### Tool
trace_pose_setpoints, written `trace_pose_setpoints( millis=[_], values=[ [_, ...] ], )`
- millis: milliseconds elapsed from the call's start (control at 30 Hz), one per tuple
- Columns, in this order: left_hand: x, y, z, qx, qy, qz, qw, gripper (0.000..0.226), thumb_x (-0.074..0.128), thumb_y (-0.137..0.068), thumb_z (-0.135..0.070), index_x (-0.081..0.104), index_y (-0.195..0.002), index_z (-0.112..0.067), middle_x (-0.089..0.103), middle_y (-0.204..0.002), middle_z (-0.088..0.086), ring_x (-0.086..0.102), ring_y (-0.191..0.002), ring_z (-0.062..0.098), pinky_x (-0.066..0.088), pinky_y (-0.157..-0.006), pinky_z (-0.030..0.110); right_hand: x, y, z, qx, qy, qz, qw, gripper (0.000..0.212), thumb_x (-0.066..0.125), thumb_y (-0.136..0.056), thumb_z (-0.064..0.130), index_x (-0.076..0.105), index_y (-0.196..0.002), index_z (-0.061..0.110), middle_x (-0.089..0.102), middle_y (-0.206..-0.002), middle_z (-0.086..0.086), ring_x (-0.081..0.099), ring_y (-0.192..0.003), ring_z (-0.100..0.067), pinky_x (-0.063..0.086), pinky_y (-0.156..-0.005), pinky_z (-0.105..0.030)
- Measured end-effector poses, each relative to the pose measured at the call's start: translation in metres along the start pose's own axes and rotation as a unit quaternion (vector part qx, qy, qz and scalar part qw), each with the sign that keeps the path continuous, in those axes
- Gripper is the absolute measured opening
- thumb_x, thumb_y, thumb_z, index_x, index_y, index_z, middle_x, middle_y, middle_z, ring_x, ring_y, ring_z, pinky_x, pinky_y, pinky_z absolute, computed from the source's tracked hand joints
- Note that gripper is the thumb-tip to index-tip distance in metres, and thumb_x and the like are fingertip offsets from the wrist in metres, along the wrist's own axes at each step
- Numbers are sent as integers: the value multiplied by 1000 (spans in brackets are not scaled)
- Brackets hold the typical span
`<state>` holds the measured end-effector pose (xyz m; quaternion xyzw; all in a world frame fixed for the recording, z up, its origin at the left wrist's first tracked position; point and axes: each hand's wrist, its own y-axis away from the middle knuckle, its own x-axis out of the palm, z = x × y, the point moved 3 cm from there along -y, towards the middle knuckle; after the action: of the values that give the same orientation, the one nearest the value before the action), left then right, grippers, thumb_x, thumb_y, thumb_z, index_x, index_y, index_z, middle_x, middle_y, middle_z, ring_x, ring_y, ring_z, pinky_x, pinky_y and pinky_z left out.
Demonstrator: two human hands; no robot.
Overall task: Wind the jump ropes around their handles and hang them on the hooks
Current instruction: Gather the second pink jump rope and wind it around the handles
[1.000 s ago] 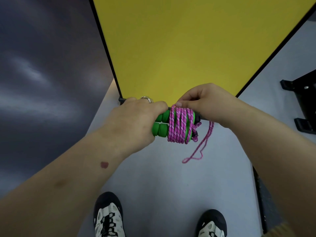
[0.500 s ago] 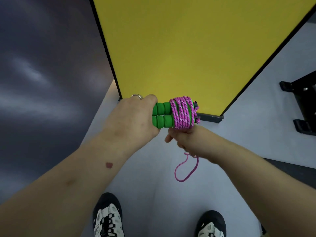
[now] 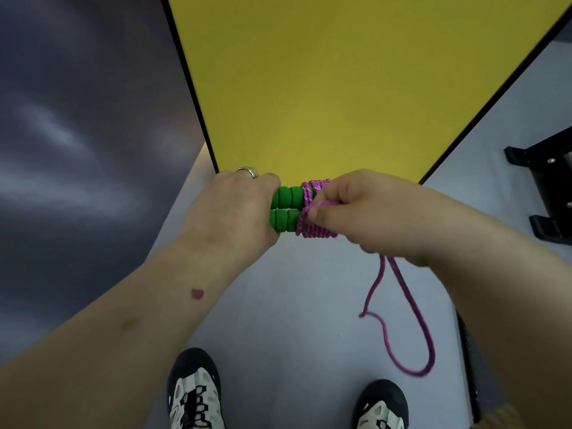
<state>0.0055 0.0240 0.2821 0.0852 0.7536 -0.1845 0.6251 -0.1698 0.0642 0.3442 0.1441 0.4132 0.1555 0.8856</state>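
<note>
Your right hand [image 3: 368, 212] has come up from under the bundle and now pinches the pink rope [image 3: 312, 209] against the coils. Left hand [image 3: 229, 215] grips the two green handles [image 3: 286, 212], held before the yellow panel [image 3: 340, 88]; a loose loop hangs below.

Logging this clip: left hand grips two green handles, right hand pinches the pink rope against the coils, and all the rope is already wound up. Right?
Not quite. The head view shows a loose loop of rope hanging below the right hand, not yet wound. The left hand does grip the green handles.
</note>
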Motion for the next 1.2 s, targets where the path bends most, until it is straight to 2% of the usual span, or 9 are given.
trace_pose_setpoints(
  millis=[233, 333, 533, 667, 733, 833, 967, 1067, 1200],
  values=[
    [-8, 3, -13, 37, 2, 17, 999, 27, 71, -76, -45, 57, -97, -34, 51, -86, -9, 51, -94, 21, 44, -55, 32, -25, -23, -2, -41, 12, -77, 996, 23, 75, -86, 43, 71, -78, 21, 59, -57, 4, 46, -35, -2, 32, -33, -14],
    [-10, 3, -13, 44, 5, 33, 998, 35, 73, -73, -51, 56, -99, -36, 50, -87, -11, 47, -101, 21, 42, -57, 31, -27, -36, -11, -43, -22, -94, 994, 24, 82, -78, 44, 74, -80, 22, 67, -66, 1, 54, -49, -6, 40, -42, -17],
    [-14, 5, -13, 55, 43, 58, 996, 38, 71, -69, -57, 50, -96, -41, 49, -86, -12, 53, -88, 19, 49, -59, 33, -12, -55, -45, -22, -119, -44, 992, 27, 77, -85, 42, 75, -83, 15, 64, -59, 2, 52, -48, -8, 41, -48, -19],
    [-15, 3, -16, 44, 108, 59, 991, 37, 73, -68, -54, 48, -87, -35, 49, -82, -11, 53, -80, 18, 52, -61, 38, 2, -50, -68, -4, -157, -4, 988, 14, 66, -93, 6, 69, -79, 5, 61, -58, -2, 49, -45, -6, 43, -46, -17],
    [-17, 0, -13, 10, 147, 71, 987, 41, 77, -66, -55, 50, -88, -33, 50, -84, -10, 53, -79, 17, 50, -63, 36, 16, -45, -76, 28, -107, -21, 994, 31, 58, -90, -6, 56, -67, 14, 55, -61, -1, 47, -49, -3, 43, -52, -18],
    [-16, -1, -9, -21, 151, 96, 984, 43, 77, -62, -47, 50, -92, -33, 49, -90, -8, 53, -85, 19, 50, -66, 36, 43, -44, -82, 33, -163, -18, 986, 18, 54, -88, 10, 54, -70, 15, 50, -63, -4, 44, -56, -15, 40, -59, -33],
    [-8, 1, -5, -45, 131, 124, 983, 38, 65, -68, -23, 48, -102, -26, 47, -98, -4, 50, -94, 25, 52, -74, 42, 76, -41, -74, 54, -156, -24, 986, 30, 49, -98, 26, 64, -74, 21, 53, -66, 1, 44, -56, -15, 36, -52, -29],
    [-3, 0, 0, -46, 109, 106, 987, 39, 67, -73, -22, 50, -108, -24, 47, -101, -1, 50, -96, 27, 53, -75, 45, 88, -24, -59, 62, -157, -32, 985, 41, 43, -103, 40, 66, -78, 19, 55, -68, 0, 47, -55, -14, 38, -51, -26],
    [0, -2, 6, -44, 94, 80, 991, 48, 82, -73, -32, 54, -112, -24, 48, -103, 1, 50, -98, 27, 46, -71, 37, 82, -8, -30, -23, -32, -50, 998, 36, 38, -105, 41, 65, -90, 22, 58, -71, 2, 53, -63, -13, 41, -58, -31]
  ],
)
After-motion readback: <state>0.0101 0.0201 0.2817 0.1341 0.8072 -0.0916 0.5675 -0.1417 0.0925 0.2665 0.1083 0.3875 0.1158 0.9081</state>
